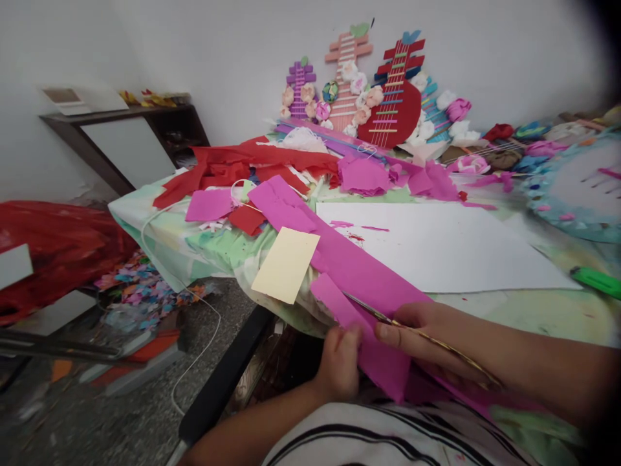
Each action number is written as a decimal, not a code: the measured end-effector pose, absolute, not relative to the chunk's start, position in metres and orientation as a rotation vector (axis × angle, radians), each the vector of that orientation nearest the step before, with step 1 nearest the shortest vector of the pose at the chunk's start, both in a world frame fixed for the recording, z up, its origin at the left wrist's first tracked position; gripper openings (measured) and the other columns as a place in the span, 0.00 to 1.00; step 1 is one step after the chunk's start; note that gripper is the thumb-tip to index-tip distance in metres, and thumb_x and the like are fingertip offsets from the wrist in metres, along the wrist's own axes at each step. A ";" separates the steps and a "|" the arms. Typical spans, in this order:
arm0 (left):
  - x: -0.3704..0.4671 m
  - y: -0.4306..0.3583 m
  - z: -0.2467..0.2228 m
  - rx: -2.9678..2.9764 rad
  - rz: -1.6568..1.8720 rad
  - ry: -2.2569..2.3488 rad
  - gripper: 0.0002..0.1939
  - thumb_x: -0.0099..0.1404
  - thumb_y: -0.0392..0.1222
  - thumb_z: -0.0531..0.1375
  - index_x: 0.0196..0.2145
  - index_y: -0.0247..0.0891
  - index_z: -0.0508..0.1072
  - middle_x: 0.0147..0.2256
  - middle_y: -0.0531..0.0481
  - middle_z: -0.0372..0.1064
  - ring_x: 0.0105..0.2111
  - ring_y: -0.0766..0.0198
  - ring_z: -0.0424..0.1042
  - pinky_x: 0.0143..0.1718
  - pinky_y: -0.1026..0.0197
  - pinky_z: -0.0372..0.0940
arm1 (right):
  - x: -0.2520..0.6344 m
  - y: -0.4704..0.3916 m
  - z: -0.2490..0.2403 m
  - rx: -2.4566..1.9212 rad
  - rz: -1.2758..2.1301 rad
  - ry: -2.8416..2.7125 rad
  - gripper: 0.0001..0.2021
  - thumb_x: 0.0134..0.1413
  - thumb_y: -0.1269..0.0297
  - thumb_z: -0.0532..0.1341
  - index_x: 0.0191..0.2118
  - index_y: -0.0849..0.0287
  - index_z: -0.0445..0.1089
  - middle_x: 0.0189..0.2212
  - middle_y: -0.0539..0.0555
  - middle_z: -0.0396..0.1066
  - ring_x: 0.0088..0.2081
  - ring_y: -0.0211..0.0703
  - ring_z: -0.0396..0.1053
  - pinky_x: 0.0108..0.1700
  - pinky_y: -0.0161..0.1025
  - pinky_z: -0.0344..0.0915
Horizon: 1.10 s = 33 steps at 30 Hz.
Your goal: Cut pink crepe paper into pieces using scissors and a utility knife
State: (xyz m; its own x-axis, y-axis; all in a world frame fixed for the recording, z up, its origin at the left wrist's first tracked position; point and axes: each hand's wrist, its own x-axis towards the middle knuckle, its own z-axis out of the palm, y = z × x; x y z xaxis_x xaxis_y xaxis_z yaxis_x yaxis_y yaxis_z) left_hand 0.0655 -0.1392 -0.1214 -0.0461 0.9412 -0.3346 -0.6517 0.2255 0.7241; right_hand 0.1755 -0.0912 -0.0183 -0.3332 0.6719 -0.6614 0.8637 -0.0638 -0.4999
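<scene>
Your left hand [342, 359] pinches the magenta paper [369, 266] where it drapes off the table [528, 317]; your right hand [431, 333] grips the scissors [381, 316] over it. For a clean cut, pull the sheet taut — long, even snips — left thumb well clear.

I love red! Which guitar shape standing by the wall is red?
The round-bodied guitar shape between the pink one and the blue one; the leftmost one is purple.
</scene>
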 end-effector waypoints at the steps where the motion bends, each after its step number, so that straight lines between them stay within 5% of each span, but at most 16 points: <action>1: 0.063 -0.138 -0.122 0.385 1.398 0.957 0.23 0.44 0.57 0.62 0.25 0.31 0.72 0.22 0.48 0.68 0.23 0.64 0.65 0.25 0.64 0.59 | 0.176 -0.091 -0.018 1.657 -1.356 2.012 0.24 0.41 0.42 0.54 0.29 0.62 0.63 0.16 0.49 0.60 0.18 0.33 0.57 0.20 0.30 0.52; 13: 0.051 -0.127 -0.120 0.471 1.500 1.120 0.12 0.52 0.46 0.59 0.29 0.32 0.70 0.21 0.53 0.64 0.22 0.71 0.61 0.25 0.68 0.57 | 0.168 -0.094 -0.006 1.603 -1.352 1.961 0.23 0.46 0.42 0.50 0.31 0.61 0.62 0.17 0.48 0.59 0.16 0.31 0.56 0.17 0.28 0.52; 25: 0.055 -0.127 -0.114 0.222 1.529 1.099 0.11 0.47 0.44 0.61 0.23 0.32 0.68 0.17 0.56 0.62 0.18 0.72 0.59 0.21 0.68 0.57 | 0.158 -0.090 -0.006 1.498 -1.519 1.871 0.26 0.48 0.41 0.45 0.28 0.62 0.63 0.17 0.50 0.60 0.16 0.31 0.56 0.18 0.29 0.54; 33: 0.053 -0.127 -0.111 0.319 1.490 0.902 0.14 0.49 0.46 0.63 0.29 0.31 0.70 0.24 0.50 0.68 0.24 0.66 0.67 0.28 0.65 0.61 | 0.145 -0.087 0.003 1.404 -1.366 2.023 0.28 0.52 0.44 0.41 0.32 0.65 0.65 0.15 0.50 0.59 0.15 0.32 0.57 0.19 0.29 0.56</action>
State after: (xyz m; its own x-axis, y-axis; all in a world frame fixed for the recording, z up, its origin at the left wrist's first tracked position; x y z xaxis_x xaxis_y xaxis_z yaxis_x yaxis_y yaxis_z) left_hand 0.0531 -0.1267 -0.1108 -0.1602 0.9346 -0.3176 -0.7146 0.1121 0.6905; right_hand 0.1450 -0.0870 0.0033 -0.4630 0.5426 -0.7008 0.8529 0.0576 -0.5189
